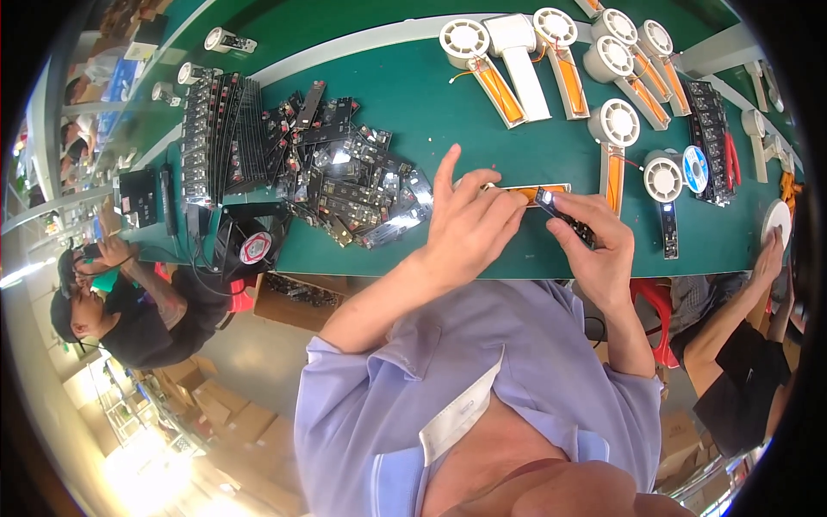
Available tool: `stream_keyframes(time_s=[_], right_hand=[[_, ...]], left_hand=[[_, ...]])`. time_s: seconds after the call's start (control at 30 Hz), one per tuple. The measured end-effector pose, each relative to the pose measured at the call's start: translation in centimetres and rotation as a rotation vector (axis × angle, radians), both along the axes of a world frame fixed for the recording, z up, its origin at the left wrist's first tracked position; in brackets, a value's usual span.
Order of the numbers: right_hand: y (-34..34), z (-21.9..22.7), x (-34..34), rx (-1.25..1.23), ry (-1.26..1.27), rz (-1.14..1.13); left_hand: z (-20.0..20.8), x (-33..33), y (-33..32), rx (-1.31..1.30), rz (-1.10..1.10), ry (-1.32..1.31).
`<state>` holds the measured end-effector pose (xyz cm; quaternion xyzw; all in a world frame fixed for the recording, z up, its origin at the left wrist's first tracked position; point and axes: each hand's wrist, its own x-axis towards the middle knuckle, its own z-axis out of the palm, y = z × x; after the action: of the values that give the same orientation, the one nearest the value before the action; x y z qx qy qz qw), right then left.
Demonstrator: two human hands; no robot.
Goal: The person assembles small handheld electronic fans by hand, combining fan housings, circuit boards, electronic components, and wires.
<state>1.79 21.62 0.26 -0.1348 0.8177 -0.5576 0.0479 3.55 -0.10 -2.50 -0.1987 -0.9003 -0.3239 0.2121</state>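
Observation:
In front of me a white fan handle with an orange strip inside (558,187) lies on the green bench. My left hand (472,222) grips its left end, bent fingers pressing on it and one finger sticking up; that end is hidden beneath the hand. My right hand (600,246) pinches a narrow black circuit board (548,200), its tip against the handle's lower edge and its rest partly covered by my fingers. Just right of the hands lies a white handheld fan (619,124) with an open orange-filled handle. Beside it is another fan (663,178) with a black board along its handle.
A loose pile of black circuit boards (345,177) lies left, beside stacked rows of boards (221,138). Several white fans (556,28) stand along the back. A black blower fan (251,245) sits at the front-left edge. Other people work at both sides, one hand (769,254) at right.

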Motion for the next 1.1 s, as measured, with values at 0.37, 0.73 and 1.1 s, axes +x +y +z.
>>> stream_keyframes(time_s=[0.37, 0.73, 1.1], right_hand=[[-0.7, -0.9, -2.9, 0.209, 0.451, 0.298], [-0.6, -0.7, -4.9, 0.325, 0.512, 0.543], [-17.8, 6.3, -17.5, 0.143, 0.363, 0.415]], left_hand=[[0.9, 0.3, -0.6, 0.068, -0.002, -0.143], [1.8, -0.5, -2.5, -0.090, -0.041, -0.239], [3.7, -3.7, -13.2, -0.100, 0.469, 0.153]])
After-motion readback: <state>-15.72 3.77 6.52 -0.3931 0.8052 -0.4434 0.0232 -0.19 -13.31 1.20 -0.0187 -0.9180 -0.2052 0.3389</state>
